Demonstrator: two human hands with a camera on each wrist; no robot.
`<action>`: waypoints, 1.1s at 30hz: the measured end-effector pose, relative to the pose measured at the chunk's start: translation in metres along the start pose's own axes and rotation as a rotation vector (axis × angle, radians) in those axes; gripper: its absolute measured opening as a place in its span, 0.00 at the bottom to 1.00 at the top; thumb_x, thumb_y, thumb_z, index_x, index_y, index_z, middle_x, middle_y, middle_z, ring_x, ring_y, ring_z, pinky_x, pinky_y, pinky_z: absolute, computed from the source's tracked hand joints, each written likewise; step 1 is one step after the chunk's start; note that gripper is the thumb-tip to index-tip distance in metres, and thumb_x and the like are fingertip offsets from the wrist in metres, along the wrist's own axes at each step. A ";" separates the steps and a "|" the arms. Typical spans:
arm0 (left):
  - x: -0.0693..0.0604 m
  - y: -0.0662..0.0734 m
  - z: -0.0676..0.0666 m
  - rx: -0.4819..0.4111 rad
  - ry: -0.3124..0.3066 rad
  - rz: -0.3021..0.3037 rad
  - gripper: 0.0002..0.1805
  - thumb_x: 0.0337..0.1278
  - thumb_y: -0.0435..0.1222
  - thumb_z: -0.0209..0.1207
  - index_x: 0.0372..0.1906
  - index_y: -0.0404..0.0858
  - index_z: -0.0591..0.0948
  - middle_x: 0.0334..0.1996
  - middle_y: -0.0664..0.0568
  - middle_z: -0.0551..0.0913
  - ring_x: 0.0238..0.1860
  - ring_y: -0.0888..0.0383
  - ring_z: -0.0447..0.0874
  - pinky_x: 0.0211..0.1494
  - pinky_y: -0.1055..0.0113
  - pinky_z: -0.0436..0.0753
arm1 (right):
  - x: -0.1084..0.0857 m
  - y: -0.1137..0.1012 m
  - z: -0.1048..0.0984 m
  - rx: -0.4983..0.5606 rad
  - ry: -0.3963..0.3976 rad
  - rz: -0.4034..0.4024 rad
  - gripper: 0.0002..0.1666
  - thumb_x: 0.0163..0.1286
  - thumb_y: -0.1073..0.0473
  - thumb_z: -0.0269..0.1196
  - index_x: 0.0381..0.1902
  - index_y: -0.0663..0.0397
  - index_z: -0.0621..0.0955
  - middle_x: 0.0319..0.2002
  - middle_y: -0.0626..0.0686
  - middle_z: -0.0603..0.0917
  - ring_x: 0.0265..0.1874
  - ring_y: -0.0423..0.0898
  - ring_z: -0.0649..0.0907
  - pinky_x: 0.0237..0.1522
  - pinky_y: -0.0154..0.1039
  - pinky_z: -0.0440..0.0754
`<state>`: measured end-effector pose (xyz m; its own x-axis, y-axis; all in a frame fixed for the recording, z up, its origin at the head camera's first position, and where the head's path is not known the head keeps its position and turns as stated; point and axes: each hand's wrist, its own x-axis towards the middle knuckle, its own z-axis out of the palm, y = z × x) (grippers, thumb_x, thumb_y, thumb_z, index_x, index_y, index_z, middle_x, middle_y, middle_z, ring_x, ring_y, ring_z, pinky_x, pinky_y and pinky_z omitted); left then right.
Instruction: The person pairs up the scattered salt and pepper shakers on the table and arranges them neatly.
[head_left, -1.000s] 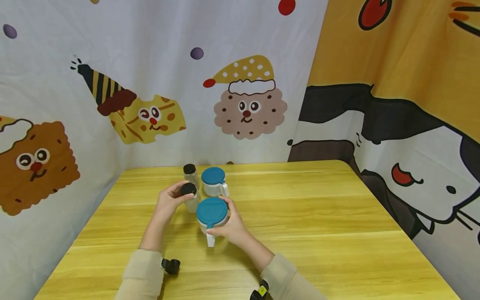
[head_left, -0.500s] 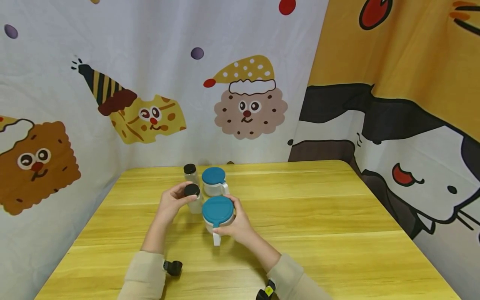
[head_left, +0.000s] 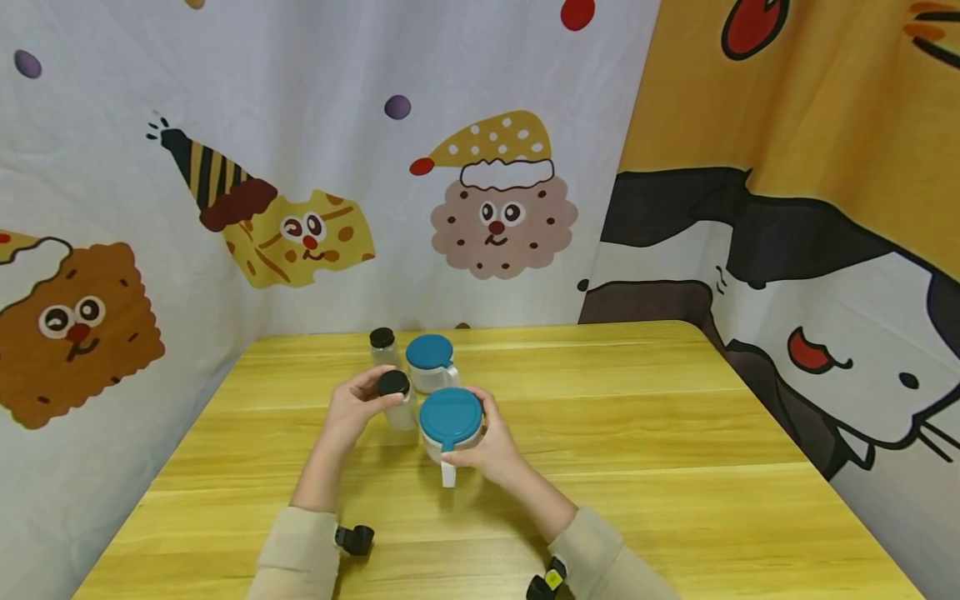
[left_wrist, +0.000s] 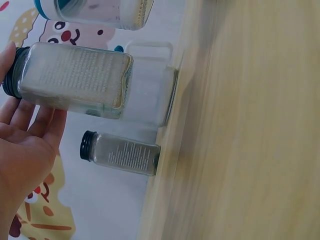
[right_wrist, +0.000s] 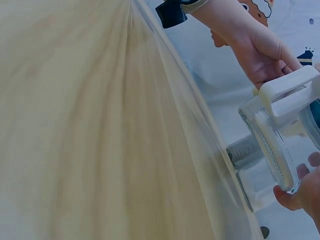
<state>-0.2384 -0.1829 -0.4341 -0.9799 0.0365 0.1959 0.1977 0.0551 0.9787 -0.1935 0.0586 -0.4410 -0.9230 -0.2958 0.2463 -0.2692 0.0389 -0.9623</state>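
Bottles (head_left: 402, 414) two, blue-lidded jars (head_left: 451, 414) two; left hand (head_left: 356, 408) grips bottle, right hand (head_left: 497, 442) jar

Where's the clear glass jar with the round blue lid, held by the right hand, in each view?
Head: the jar, below and slightly left of centre.
Left wrist: top edge, left of centre, partly cropped.
Right wrist: right edge, around mid-height, partly cropped.
Shared landmark: the bare left hand.

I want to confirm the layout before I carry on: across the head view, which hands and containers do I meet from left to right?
Left hand → front black-capped bottle → front blue-lidded container → right hand. Left out, since their spans overlap these: back bottle, back container.
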 end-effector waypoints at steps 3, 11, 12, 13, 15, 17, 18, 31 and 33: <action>0.000 0.001 0.003 -0.004 -0.006 -0.011 0.26 0.51 0.30 0.69 0.58 0.30 0.77 0.49 0.48 0.83 0.42 0.59 0.80 0.45 0.71 0.79 | 0.000 0.000 -0.004 -0.012 0.008 -0.006 0.56 0.43 0.71 0.76 0.68 0.63 0.60 0.62 0.63 0.68 0.58 0.60 0.70 0.56 0.57 0.69; -0.012 0.030 0.013 0.015 -0.045 0.024 0.24 0.52 0.24 0.66 0.56 0.23 0.76 0.51 0.36 0.80 0.41 0.62 0.80 0.44 0.71 0.79 | -0.002 0.000 -0.014 -0.024 0.020 0.016 0.57 0.42 0.71 0.77 0.69 0.57 0.60 0.63 0.61 0.68 0.59 0.60 0.71 0.57 0.58 0.68; -0.013 0.033 0.014 0.020 -0.048 0.027 0.24 0.52 0.24 0.66 0.56 0.23 0.76 0.51 0.36 0.80 0.41 0.62 0.80 0.44 0.71 0.79 | -0.002 0.000 -0.015 -0.023 0.017 0.015 0.58 0.42 0.72 0.76 0.69 0.58 0.59 0.64 0.61 0.67 0.59 0.60 0.71 0.57 0.58 0.68; -0.013 0.033 0.015 0.019 -0.048 0.024 0.24 0.51 0.23 0.66 0.56 0.23 0.76 0.51 0.34 0.80 0.41 0.61 0.81 0.44 0.71 0.79 | -0.003 0.000 -0.016 -0.022 0.015 0.013 0.58 0.42 0.72 0.76 0.69 0.58 0.59 0.64 0.61 0.67 0.59 0.60 0.70 0.57 0.58 0.68; -0.014 0.033 0.017 0.020 -0.056 0.032 0.24 0.51 0.23 0.66 0.56 0.23 0.76 0.51 0.34 0.80 0.41 0.61 0.80 0.44 0.71 0.79 | -0.004 -0.001 -0.019 -0.024 0.014 0.009 0.58 0.43 0.71 0.76 0.69 0.59 0.59 0.64 0.62 0.67 0.59 0.60 0.70 0.57 0.59 0.68; -0.012 0.026 0.017 0.017 -0.059 0.028 0.24 0.50 0.23 0.66 0.56 0.23 0.76 0.51 0.34 0.80 0.41 0.59 0.80 0.43 0.71 0.79 | -0.006 -0.001 -0.021 -0.029 0.015 0.004 0.58 0.43 0.71 0.76 0.69 0.61 0.59 0.64 0.62 0.67 0.60 0.60 0.69 0.57 0.59 0.67; -0.011 0.022 0.017 0.014 -0.061 0.027 0.24 0.50 0.23 0.66 0.56 0.24 0.77 0.51 0.34 0.80 0.41 0.59 0.80 0.43 0.71 0.79 | -0.007 -0.002 -0.022 -0.030 0.019 0.001 0.58 0.42 0.72 0.76 0.69 0.62 0.59 0.64 0.62 0.67 0.60 0.61 0.69 0.57 0.60 0.67; -0.008 0.004 0.028 -0.015 -0.097 0.056 0.26 0.49 0.28 0.70 0.55 0.26 0.78 0.48 0.40 0.83 0.43 0.55 0.81 0.44 0.68 0.80 | -0.010 -0.001 -0.037 -0.038 0.066 -0.012 0.57 0.41 0.75 0.76 0.68 0.60 0.60 0.64 0.63 0.67 0.61 0.61 0.67 0.60 0.62 0.63; -0.008 0.004 0.030 -0.019 -0.090 0.054 0.26 0.48 0.29 0.70 0.55 0.26 0.77 0.48 0.41 0.83 0.43 0.55 0.81 0.44 0.68 0.80 | -0.011 -0.001 -0.040 -0.030 0.067 -0.010 0.58 0.41 0.75 0.75 0.68 0.60 0.60 0.64 0.63 0.66 0.61 0.61 0.67 0.60 0.61 0.63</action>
<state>-0.2285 -0.1528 -0.4335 -0.9614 0.1285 0.2433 0.2492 0.0316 0.9679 -0.1941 0.0997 -0.4380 -0.9362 -0.2317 0.2642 -0.2860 0.0655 -0.9560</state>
